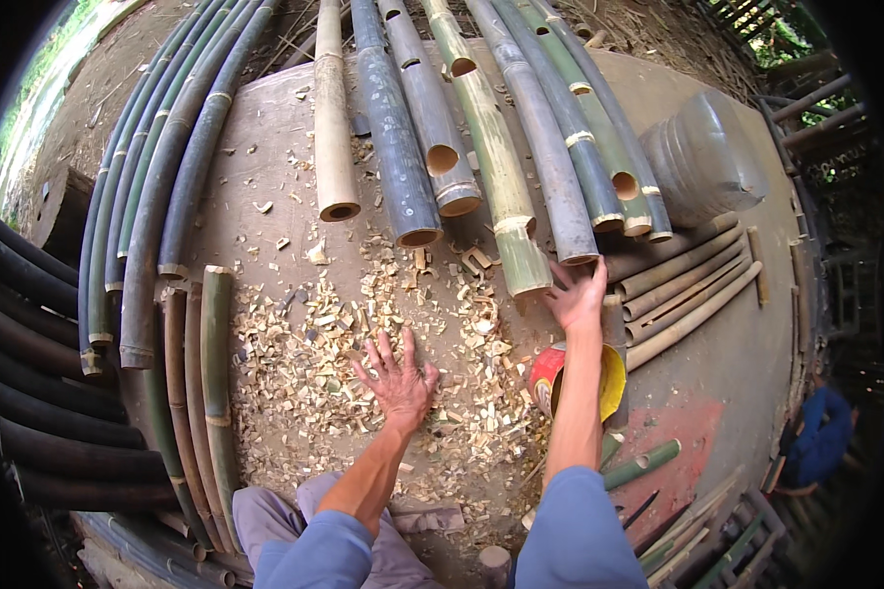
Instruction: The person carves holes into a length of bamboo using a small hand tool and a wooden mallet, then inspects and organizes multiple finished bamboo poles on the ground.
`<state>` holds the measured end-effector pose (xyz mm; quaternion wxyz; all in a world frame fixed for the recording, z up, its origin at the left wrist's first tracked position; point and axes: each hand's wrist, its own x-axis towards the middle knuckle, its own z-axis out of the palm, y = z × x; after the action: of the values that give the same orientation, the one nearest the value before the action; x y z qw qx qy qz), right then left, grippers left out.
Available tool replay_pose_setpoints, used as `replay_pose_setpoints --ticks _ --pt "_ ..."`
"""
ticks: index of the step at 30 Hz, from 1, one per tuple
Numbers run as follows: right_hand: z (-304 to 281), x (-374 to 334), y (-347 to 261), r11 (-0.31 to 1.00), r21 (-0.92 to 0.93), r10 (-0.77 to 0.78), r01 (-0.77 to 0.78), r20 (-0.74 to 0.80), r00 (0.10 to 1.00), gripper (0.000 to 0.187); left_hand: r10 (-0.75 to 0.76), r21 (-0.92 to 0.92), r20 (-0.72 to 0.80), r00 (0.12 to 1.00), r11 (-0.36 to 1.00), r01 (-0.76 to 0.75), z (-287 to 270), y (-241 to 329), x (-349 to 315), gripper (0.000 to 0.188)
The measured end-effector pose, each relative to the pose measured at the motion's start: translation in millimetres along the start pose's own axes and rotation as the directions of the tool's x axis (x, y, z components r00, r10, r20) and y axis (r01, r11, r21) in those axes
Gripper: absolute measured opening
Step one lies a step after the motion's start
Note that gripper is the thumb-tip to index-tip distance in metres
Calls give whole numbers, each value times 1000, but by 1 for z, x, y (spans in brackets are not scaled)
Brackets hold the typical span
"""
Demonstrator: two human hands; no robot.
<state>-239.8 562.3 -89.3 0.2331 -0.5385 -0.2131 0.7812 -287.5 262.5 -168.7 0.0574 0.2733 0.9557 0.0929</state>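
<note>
My left hand (400,385) is held with its fingers spread, above or on a scatter of pale wood chips (304,363), and nothing is in it. Fingers apart, my right hand (578,294) reaches to the near ends of the bamboo poles. It lies between a pale green bamboo pole (501,191) with cut holes and a grey bamboo pole (550,147). Whether it touches either end I cannot tell. Partly behind my right forearm is a red and yellow container (614,381) lying on its side.
More bamboo poles (172,167) lie at the left, beside stacked dark split bamboo (59,393). Several thin bamboo lengths (692,285) and a large clear plastic jug (702,157) are at the right. Short green bamboo pieces (643,463) lie near a reddish patch of ground (688,432).
</note>
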Motion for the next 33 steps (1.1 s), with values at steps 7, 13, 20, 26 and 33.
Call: replay_pose_setpoints --ticks 7,13,20,26,33 --pt "52 -45 64 859 -299 -482 417 -191 855 85 -14 32 61 998 999 12 1 1 -1 74" --pt "57 -31 65 919 44 -386 392 -104 917 55 -13 12 90 996 1000 12 0 3 0 73" --pt "39 -63 60 955 296 -43 11 103 994 72 -21 16 73 997 1000 20 -2 3 -1 74" --pt "58 -65 111 921 -29 -388 387 -68 919 80 -3 18 23 1000 1000 3 -2 4 0 74" --pt "94 -37 105 843 400 -326 360 -151 933 76 -8 -17 22 1000 1000 8 -7 5 2 73"
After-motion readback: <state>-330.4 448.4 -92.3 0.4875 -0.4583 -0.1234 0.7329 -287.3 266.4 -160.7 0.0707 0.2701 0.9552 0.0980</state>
